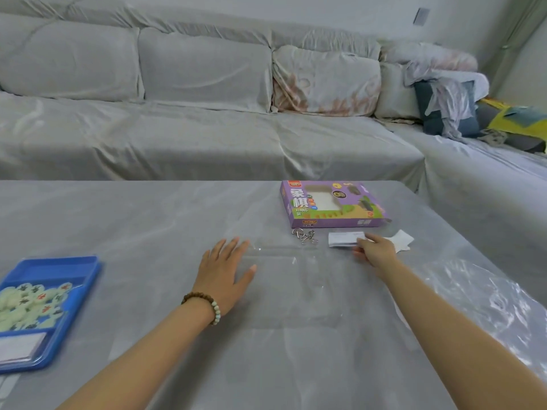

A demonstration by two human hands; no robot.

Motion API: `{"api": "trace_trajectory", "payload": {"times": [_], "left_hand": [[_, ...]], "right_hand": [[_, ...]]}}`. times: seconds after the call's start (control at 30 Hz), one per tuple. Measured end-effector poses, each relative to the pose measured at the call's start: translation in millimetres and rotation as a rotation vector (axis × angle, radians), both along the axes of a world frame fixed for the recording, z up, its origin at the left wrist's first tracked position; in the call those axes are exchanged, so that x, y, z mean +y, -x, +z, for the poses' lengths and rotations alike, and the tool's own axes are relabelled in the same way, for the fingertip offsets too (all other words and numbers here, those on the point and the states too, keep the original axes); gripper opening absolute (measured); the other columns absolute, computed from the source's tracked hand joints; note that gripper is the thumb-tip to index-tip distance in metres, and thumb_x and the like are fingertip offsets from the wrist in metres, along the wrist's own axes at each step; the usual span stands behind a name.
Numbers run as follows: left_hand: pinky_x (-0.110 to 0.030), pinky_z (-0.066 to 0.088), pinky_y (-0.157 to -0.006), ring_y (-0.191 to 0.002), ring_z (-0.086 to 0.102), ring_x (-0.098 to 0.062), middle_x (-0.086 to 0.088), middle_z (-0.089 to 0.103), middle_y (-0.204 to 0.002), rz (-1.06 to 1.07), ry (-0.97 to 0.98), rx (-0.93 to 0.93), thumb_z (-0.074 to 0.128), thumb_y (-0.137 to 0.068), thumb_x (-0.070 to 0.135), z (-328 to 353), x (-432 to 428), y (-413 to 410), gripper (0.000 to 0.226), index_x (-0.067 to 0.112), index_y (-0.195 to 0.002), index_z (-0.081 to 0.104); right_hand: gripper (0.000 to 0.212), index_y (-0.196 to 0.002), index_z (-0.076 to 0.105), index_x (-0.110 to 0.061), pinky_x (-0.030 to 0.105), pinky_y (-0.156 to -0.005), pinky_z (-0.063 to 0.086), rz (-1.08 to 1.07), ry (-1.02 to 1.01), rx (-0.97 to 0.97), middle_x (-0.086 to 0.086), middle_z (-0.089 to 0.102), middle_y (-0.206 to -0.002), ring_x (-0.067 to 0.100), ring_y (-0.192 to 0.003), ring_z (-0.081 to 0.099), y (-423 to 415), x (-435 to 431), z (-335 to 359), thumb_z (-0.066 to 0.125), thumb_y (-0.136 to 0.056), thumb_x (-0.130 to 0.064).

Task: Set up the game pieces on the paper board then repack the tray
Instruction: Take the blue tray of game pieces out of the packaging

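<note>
Paper point(344, 238) by the tabletop's point(148, 220) far edge looks light, floppy; I'd pinch its right end, where my right hand point(375, 250) touches, grip unclear; left hand point(225, 270) spread flat.
</note>
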State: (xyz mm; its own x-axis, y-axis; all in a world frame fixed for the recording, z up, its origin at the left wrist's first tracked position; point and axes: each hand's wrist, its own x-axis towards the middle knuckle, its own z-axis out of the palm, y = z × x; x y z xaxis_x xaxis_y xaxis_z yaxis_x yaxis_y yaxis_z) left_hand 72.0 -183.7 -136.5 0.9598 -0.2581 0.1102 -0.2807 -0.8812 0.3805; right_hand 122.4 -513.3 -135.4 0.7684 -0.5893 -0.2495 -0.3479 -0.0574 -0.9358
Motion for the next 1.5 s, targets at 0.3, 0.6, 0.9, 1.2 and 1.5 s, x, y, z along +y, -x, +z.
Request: {"api": "trace_trajectory", "payload": {"times": [0.3, 0.6, 0.9, 1.2, 1.5], "left_hand": [[-0.028, 0.003, -0.116, -0.144, -0.004, -0.016, -0.004, -0.01, -0.156, 0.153, 0.393, 0.227, 0.054, -0.086, 0.047, -12.1, 2.0, 4.3, 0.092, 0.012, -0.148, -0.005], [-0.019, -0.004, -0.111, -0.143, -0.009, -0.013, -0.002, -0.017, -0.154, 0.048, 0.472, 0.212, 0.045, -0.093, 0.041, -25.3, -104.4, 51.4, 0.082, 0.009, -0.146, -0.009], [-0.026, 0.009, -0.114, -0.144, 0.0, -0.014, 0.002, -0.016, -0.155, 0.082, 0.372, 0.228, 0.031, -0.096, 0.048, -19.9, -145.9, 12.2, 0.072, 0.012, -0.148, -0.003], [-0.026, 0.006, -0.113, -0.143, -0.001, -0.009, 0.006, -0.011, -0.156, 0.053, 0.49, 0.25, 0.024, -0.097, 0.047, -19.1, -137.8, 2.3, 0.064, 0.019, -0.148, -0.002], [-0.026, 0.01, -0.114, -0.142, 0.012, -0.013, 0.002, 0.012, -0.155, 0.079, 0.434, 0.131, 0.03, -0.098, 0.041, 1.9, -25.4, 31.7, 0.059, 0.016, -0.148, 0.012]], "right_hand": [[0.04, -0.129, 0.05, -0.015, 0.03, -0.109, 0.029, 0.383, 0.595, -0.226, 0.002, 0.047, -0.138, 0.018, -0.13, 0.04, 73.0, 39.9, 11.8, 0.058, -0.091, -0.021], [0.05, -0.146, 0.02, -0.035, 0.028, -0.116, -0.001, 0.652, 0.957, 0.144, -0.009, 0.007, -0.157, 0.01, -0.145, 0.002, 145.8, 12.6, -1.4, 0.026, -0.098, -0.047], [0.05, -0.145, 0.025, -0.034, 0.031, -0.118, 0.002, 0.62, 1.051, 0.145, -0.008, 0.013, -0.157, 0.01, -0.145, 0.005, 95.9, -30.4, -14.7, 0.02, -0.098, -0.049], [0.048, -0.144, 0.03, -0.029, 0.034, -0.118, 0.007, 0.598, 1.013, 0.076, -0.006, 0.016, -0.157, 0.011, -0.145, 0.009, 89.4, -31.5, -11.2, 0.026, -0.099, -0.044], [0.045, -0.142, 0.036, -0.024, 0.025, -0.114, 0.009, 0.68, 0.962, -0.068, -0.004, 0.023, -0.155, 0.011, -0.143, 0.017, 105.2, 48.3, 6.5, 0.032, -0.1, -0.039]]}}
